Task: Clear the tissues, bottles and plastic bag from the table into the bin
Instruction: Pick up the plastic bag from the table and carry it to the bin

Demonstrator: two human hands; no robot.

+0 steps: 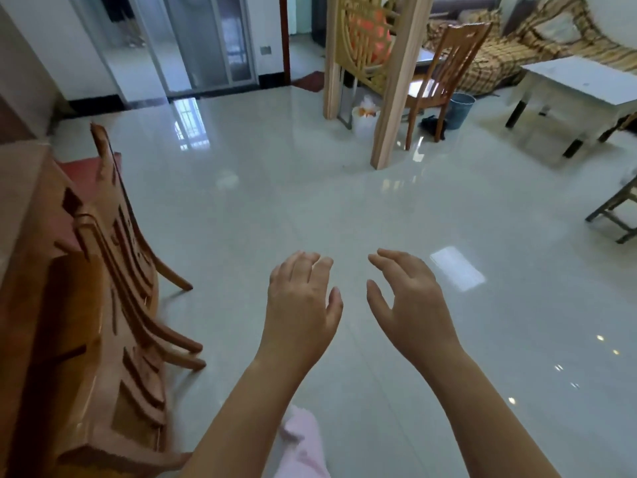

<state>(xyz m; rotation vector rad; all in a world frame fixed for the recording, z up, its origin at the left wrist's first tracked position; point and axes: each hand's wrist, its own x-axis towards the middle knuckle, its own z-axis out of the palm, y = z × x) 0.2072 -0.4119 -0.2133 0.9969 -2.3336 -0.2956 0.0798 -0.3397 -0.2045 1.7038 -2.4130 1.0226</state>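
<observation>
Head view puts your left hand (303, 301) and right hand (410, 301) nearest, both empty with fingers loosely spread over bare tiled floor (275, 208). Beyond them stands the wooden screen (372, 63); a white bin (363, 120) with rubbish sits at its foot, and a blue bin (460, 110) just right of it behind a chair (444, 74). Further right is the white table (579, 84), where no tissues, bottles or bag show. Heading there, you risk slipping on glossy tiles or choosing the wrong bin.
</observation>
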